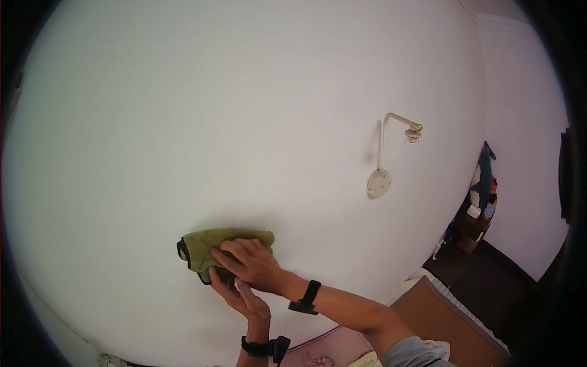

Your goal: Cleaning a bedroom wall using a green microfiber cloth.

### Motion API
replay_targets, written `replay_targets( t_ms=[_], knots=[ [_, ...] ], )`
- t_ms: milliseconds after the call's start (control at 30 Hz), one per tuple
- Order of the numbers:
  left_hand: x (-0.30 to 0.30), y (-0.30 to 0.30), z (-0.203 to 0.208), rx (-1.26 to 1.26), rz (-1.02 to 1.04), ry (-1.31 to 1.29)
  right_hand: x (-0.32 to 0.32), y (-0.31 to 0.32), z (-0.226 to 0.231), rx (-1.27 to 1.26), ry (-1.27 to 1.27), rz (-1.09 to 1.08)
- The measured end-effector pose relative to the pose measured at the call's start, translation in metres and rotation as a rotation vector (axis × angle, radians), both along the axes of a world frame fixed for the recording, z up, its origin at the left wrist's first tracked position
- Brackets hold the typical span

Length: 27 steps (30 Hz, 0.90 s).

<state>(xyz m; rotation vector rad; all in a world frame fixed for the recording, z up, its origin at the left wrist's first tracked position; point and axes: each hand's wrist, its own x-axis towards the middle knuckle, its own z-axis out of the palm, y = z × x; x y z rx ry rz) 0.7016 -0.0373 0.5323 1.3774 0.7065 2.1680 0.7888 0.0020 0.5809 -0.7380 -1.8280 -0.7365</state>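
Observation:
A folded olive-green cloth (229, 244) with black edging is in front of the white wall, low and left of the middle. My right hand (255, 267) lies over the cloth, its fingers bent onto the folded layers. Just below, my left hand (241, 301) reaches up and grips the lower edge of the cloth, its fingers partly hidden beneath it. Something small and white shows by the left thumb; I cannot make out what it is. Both wrists wear black bands.
A wall lamp (380, 182) with a curved arm and no shade juts out on the right. Farther right, a dark cabinet (455, 257) carries a plush toy (481, 177) and bottles. Below are a brown mat (443, 312) on a bed and a pink cloth (327, 348).

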Motion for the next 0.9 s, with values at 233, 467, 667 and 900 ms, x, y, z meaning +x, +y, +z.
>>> replay_targets(
  t_ms=[233,467,667,900],
  knots=[
    [-0.019,0.015,0.103,0.297,-0.049,0.354,0.014,0.005,0.096,0.21,0.161,-0.102],
    [-0.035,0.015,0.088,0.208,-0.116,0.198,0.0,0.002,0.116,0.155,0.19,-0.095],
    [-0.03,-0.003,0.003,-0.029,-0.163,-0.061,-0.03,0.0,0.051,0.033,-0.331,-0.021],
    [-0.042,0.003,0.056,0.08,-0.142,0.04,-0.022,0.009,0.127,0.156,-0.005,-0.053]
  ],
)
